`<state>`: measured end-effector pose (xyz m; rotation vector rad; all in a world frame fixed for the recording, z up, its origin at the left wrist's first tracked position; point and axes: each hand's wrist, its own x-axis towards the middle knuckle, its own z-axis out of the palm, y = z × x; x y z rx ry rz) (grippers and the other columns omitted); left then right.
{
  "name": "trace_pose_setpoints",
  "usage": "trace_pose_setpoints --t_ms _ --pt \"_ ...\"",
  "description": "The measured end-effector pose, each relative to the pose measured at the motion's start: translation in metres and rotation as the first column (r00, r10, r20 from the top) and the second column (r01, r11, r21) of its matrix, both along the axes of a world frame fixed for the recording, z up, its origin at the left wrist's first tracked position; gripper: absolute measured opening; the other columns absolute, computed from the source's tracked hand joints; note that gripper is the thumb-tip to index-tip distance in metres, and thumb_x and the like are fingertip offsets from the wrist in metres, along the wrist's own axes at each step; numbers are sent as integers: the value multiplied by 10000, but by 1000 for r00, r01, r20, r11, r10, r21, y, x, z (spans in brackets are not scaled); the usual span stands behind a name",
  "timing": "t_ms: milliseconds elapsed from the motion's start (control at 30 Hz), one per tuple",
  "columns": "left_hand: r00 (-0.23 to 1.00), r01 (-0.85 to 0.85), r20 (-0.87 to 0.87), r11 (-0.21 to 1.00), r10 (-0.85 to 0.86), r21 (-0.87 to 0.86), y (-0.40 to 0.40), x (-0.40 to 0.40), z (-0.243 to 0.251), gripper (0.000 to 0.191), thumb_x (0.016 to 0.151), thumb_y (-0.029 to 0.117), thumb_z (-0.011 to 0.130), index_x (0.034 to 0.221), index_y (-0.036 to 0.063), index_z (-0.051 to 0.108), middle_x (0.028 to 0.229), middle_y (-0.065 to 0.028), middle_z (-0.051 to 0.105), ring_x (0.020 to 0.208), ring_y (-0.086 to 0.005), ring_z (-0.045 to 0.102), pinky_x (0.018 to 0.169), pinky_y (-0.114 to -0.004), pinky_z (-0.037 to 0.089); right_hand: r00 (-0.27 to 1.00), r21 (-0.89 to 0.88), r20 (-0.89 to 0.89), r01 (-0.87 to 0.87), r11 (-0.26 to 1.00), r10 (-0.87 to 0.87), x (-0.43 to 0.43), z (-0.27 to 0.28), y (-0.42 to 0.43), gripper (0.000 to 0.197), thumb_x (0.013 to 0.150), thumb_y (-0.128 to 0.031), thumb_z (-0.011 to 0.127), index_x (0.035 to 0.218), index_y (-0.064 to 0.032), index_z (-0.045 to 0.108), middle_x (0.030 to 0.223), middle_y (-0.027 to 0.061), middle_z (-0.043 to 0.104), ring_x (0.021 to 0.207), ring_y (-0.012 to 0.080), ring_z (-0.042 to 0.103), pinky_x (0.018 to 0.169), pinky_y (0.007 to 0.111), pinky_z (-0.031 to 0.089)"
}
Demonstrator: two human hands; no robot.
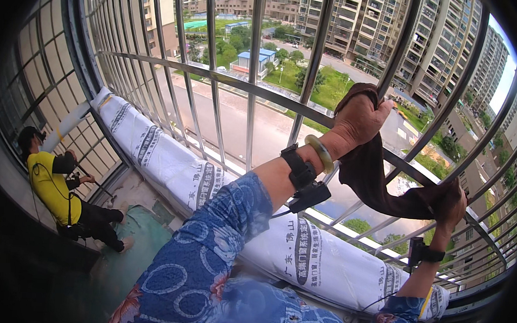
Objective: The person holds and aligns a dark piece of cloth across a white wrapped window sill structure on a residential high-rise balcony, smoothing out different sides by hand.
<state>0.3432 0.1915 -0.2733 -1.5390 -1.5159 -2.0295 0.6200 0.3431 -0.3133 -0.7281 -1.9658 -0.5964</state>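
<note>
A dark brown cloth (372,172) hangs in a loop between my two hands at the metal window bars. My left hand (361,116) grips the cloth around an upright bar (405,46), just above the flat crossbar (227,82). Lower and to the right, my right hand (451,204) holds the cloth's other end near the crossbar; its fingers are partly hidden by the cloth. A bangle and a black strapped device sit on my left wrist, and another strapped device is on my right wrist.
A long sill or rail wrapped in printed white plastic (280,246) runs below the bars. At left, a person in a yellow shirt (51,185) holds a thin pole near a green floor sheet (138,238). Buildings and a road lie far below outside.
</note>
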Motion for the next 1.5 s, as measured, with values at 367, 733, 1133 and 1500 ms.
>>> trace_pose_setpoints --t_ms 367,733,1133,1500 --pt "999 48 14 998 -48 -38 -3 0 0 323 773 283 543 596 14 516 556 -184 490 532 -338 495 546 -381 407 995 -73 -39 84 994 -87 9 -13 23 171 861 -188 456 917 -62 557 754 139 568 731 338 543 631 426 420" --pt "1000 2 -18 999 -1 32 5 -1 -3 276 787 234 567 636 10 510 557 -148 484 522 -276 459 550 -337 403 997 -79 -68 20 997 -26 15 -21 33 206 829 -136 484 1005 -41 534 804 121 566 770 304 546 696 383 422" --pt "996 -79 -31 997 79 6 3 -4 -4 303 791 240 558 603 7 515 536 -160 483 503 -286 473 531 -347 404 991 -82 -73 -116 990 111 2 -10 3 266 904 -220 348 809 -39 519 770 133 525 757 307 519 686 383 396" --pt "1000 -29 -8 994 28 -101 4 -11 -7 276 824 176 582 596 24 549 472 3 504 419 -80 466 430 -230 382 980 -94 -194 16 995 -34 -19 -9 -30 212 858 -214 410 894 -66 558 878 131 585 885 317 534 812 405 385"
